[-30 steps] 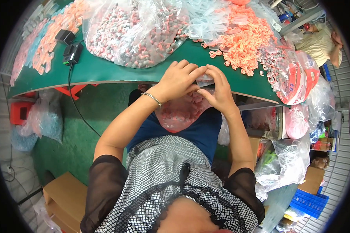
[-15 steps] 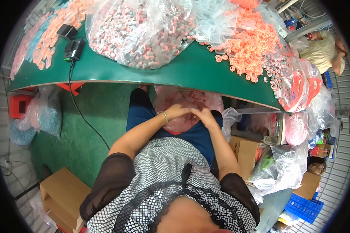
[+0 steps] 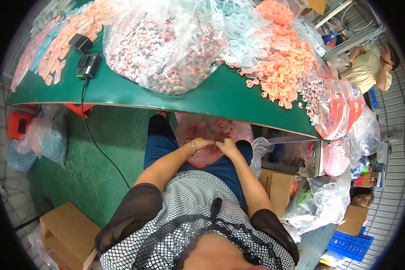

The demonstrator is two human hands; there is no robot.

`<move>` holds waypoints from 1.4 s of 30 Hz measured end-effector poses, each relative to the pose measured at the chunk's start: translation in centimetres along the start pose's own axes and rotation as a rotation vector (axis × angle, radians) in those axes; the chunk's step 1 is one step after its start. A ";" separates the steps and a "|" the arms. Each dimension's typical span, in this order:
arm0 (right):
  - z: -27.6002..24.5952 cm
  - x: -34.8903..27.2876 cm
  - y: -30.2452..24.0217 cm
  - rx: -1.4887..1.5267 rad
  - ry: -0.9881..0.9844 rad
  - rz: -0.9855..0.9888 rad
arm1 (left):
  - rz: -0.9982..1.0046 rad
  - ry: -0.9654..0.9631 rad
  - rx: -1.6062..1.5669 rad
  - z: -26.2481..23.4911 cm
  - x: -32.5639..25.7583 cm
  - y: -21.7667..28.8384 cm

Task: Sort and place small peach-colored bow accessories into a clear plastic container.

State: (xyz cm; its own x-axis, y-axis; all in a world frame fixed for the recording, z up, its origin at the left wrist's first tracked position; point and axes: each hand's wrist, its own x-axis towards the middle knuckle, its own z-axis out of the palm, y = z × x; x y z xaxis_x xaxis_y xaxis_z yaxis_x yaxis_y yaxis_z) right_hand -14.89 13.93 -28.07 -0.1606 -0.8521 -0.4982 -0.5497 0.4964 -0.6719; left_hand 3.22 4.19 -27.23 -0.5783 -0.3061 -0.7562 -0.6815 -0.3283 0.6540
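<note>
A clear plastic bag of small pink parts (image 3: 211, 130) rests on my lap, below the front edge of the green table (image 3: 220, 96). My left hand (image 3: 201, 144), with a bracelet at the wrist, and my right hand (image 3: 227, 146) meet at the near rim of this bag, fingers closed on the plastic. Both hands touch each other at the bag's opening. What lies inside the pinched fold is hidden.
On the table lie a big clear bag of pink and grey pieces (image 3: 166, 45), loose orange parts (image 3: 283, 67) and a black adapter with cable (image 3: 89, 66). Bags and cardboard boxes (image 3: 274, 189) crowd the floor at right. Another person (image 3: 369, 67) sits at far right.
My hands have come down from the table's front edge to my lap, taking the pink bag with them, and now pinch its rim together.
</note>
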 end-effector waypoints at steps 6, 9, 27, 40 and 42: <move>-15.3 -11.9 -23.4 0.168 -0.101 -0.668 | 0.730 -0.003 0.040 -2.4 -10.4 3.9; -19.7 -7.6 -27.0 -0.430 0.704 -0.927 | 1.025 0.184 0.311 -3.8 -18.5 11.0; -20.9 0.2 -27.0 -0.737 0.894 -0.846 | 0.919 1.314 0.832 -9.4 -18.4 19.0; -16.3 -5.6 -21.6 0.013 0.785 -0.490 | 1.003 1.075 0.555 -6.7 -18.2 17.4; -15.4 -6.9 -22.2 -0.214 0.863 -0.351 | 1.022 1.077 0.560 -6.7 -18.6 17.6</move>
State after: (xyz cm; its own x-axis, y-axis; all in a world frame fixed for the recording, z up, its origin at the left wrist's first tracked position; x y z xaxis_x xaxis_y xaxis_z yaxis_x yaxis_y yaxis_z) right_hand -14.19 6.23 -1.22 -0.4601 -0.8175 0.3465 -0.8060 0.2209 -0.5492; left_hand 4.99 -1.85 -1.52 -0.4678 -0.7253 0.5050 -0.4344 0.6863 0.5834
